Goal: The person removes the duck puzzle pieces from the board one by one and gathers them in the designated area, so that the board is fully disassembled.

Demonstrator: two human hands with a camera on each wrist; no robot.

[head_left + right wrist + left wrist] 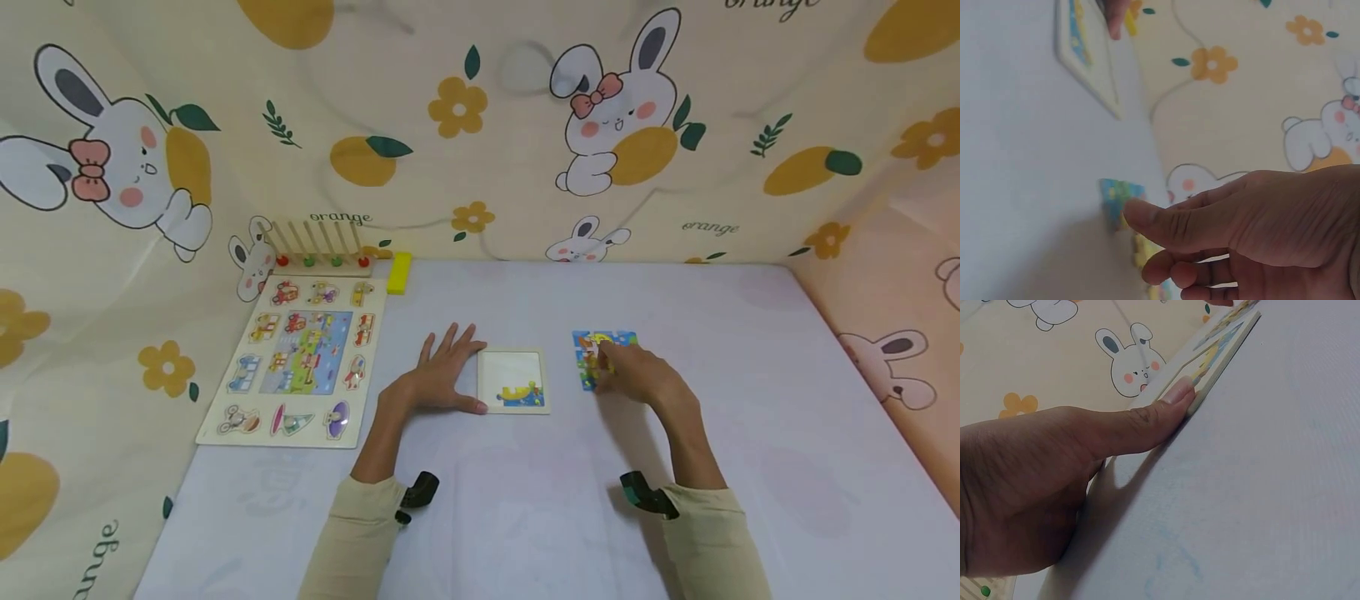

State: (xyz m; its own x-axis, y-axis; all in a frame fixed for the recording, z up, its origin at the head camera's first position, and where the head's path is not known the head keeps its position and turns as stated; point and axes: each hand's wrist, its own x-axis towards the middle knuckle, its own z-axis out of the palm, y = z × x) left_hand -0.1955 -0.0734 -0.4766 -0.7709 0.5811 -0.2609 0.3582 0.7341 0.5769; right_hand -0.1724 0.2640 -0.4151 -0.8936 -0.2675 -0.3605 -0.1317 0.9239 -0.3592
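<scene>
A small square puzzle tray (510,352) lies mid-table, with several joined yellow and blue jigsaw pieces (522,394) in its lower right. My left hand (438,375) rests spread at its left side. In the left wrist view, the thumb (1179,394) presses on the tray's edge. To the right lies a group of colourful jigsaw pieces (587,342), also partly in the right wrist view. My right hand (637,371) is over them, fingers bent downward. Its thumb (1141,214) overlaps the pieces there; the index fingertip is hidden, so a pinch cannot be confirmed.
On the left lies a large wooden puzzle board (300,425) with vehicle pictures. Behind it stands a wooden rod rack (322,268) with coloured beads, beside a yellow block (399,273). A printed cloth backdrop (510,233) rises along the table's back edge.
</scene>
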